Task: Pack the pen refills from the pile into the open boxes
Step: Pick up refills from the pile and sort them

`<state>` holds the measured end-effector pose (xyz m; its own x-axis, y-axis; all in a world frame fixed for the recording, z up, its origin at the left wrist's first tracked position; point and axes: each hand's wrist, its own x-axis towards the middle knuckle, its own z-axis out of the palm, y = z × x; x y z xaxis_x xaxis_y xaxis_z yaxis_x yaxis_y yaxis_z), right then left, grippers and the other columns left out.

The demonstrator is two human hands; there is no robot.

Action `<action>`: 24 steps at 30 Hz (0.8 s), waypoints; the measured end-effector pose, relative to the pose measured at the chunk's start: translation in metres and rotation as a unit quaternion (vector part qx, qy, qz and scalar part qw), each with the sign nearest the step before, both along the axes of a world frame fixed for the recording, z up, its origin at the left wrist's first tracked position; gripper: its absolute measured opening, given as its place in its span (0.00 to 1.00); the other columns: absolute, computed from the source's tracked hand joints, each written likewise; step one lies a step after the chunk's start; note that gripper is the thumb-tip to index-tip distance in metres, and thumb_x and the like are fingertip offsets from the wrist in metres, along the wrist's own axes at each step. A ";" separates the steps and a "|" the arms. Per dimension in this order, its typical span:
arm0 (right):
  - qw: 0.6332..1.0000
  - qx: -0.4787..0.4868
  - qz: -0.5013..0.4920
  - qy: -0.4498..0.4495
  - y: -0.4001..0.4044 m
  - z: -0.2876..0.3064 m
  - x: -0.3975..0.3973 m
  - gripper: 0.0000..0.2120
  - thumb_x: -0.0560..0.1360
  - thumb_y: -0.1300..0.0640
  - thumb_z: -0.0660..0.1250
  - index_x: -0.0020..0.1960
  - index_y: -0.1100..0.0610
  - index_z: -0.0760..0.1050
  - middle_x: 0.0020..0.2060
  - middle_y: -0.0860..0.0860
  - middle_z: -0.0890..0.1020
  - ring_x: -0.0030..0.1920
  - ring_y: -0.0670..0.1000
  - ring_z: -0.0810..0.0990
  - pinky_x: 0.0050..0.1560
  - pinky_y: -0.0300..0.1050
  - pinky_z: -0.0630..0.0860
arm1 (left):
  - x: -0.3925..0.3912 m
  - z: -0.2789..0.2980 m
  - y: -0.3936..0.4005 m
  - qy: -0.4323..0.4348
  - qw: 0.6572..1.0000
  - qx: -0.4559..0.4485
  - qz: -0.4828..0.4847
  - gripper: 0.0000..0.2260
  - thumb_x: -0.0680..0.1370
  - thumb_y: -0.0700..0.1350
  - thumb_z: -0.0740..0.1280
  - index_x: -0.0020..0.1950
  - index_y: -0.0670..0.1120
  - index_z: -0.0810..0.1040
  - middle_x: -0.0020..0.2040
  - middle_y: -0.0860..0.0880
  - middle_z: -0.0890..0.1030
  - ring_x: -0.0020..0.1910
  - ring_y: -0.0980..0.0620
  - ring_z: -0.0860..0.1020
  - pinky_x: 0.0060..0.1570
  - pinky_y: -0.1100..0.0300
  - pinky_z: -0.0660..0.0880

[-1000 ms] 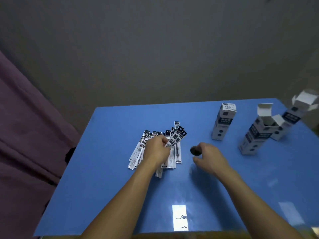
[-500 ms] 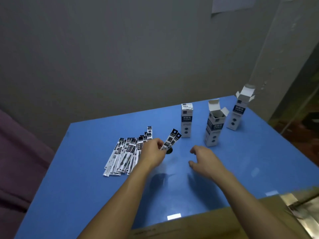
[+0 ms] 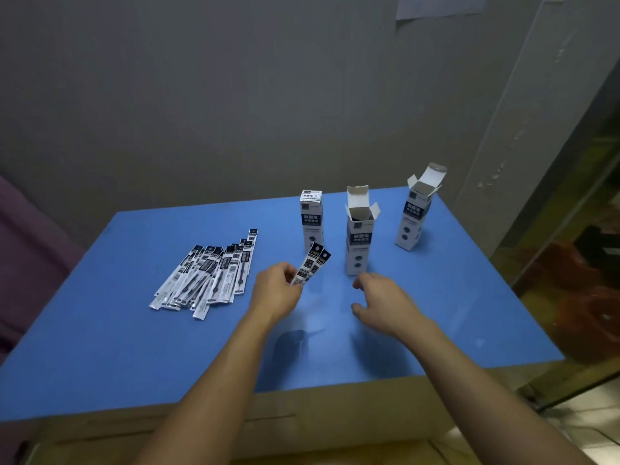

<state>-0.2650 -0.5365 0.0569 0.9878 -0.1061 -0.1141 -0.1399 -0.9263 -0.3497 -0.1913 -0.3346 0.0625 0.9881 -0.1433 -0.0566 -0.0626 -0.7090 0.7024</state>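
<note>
A pile of packaged pen refills point(image 3: 208, 276) lies on the left half of the blue table point(image 3: 134, 347). My left hand point(image 3: 276, 292) is shut on two refills point(image 3: 312, 266), their tops pointing up and to the right. My right hand point(image 3: 380, 302) hovers open just in front of the middle box point(image 3: 359, 238), which stands upright with its top flaps open. A second open box point(image 3: 416, 213) stands at the far right. A closed box point(image 3: 312, 218) stands left of the middle one, behind the held refills.
The table's front edge shows a tan cardboard side point(image 3: 302, 417). A grey wall point(image 3: 235, 95) rises behind the table. At the left is a purple cloth point(image 3: 23, 250); at the right the table ends near a pillar point(image 3: 523, 129) and floor clutter.
My left hand has lifted two refills out of the pile and carried them right toward the boxes. My right hand has moved toward the middle box. The view has shifted right.
</note>
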 end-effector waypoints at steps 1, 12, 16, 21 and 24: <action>1.000 -0.001 0.002 0.002 -0.005 0.000 -0.002 0.22 0.76 0.49 0.66 0.68 0.54 0.69 0.65 0.50 0.74 0.63 0.53 0.74 0.59 0.52 0.76 | -0.003 -0.001 -0.003 0.001 1.000 -0.001 0.002 0.07 0.75 0.41 0.72 0.42 0.52 0.77 0.42 0.50 0.83 0.43 0.49 0.81 0.46 0.54 0.79; 1.000 -0.012 0.020 0.010 -0.045 -0.002 0.015 0.21 0.76 0.48 0.65 0.68 0.52 0.69 0.64 0.48 0.74 0.63 0.51 0.74 0.57 0.51 0.77 | 0.006 -0.006 -0.033 0.019 0.999 -0.027 0.016 0.07 0.75 0.42 0.73 0.43 0.53 0.78 0.44 0.51 0.83 0.43 0.53 0.81 0.36 0.64 0.72; 0.999 -0.021 0.037 0.013 -0.055 -0.003 0.032 0.21 0.76 0.48 0.66 0.67 0.53 0.70 0.63 0.50 0.74 0.62 0.52 0.74 0.58 0.51 0.76 | 0.017 -0.009 -0.041 0.033 0.999 -0.034 0.009 0.05 0.75 0.41 0.73 0.45 0.50 0.79 0.43 0.52 0.83 0.45 0.53 0.80 0.36 0.67 0.72; 0.998 -0.028 0.053 0.019 -0.067 -0.003 0.058 0.20 0.76 0.49 0.66 0.65 0.54 0.71 0.62 0.50 0.75 0.61 0.53 0.75 0.58 0.51 0.77 | 0.031 -0.013 -0.048 0.064 0.997 -0.035 -0.011 0.05 0.74 0.41 0.73 0.47 0.48 0.81 0.42 0.53 0.82 0.41 0.55 0.79 0.38 0.67 0.71; 0.997 -0.027 0.060 0.028 -0.075 -0.006 0.071 0.19 0.75 0.50 0.66 0.65 0.53 0.71 0.62 0.50 0.75 0.61 0.52 0.75 0.58 0.50 0.77 | 0.039 -0.018 -0.045 0.092 0.994 -0.043 -0.027 0.05 0.74 0.40 0.74 0.47 0.49 0.81 0.43 0.52 0.83 0.40 0.57 0.79 0.38 0.65 0.72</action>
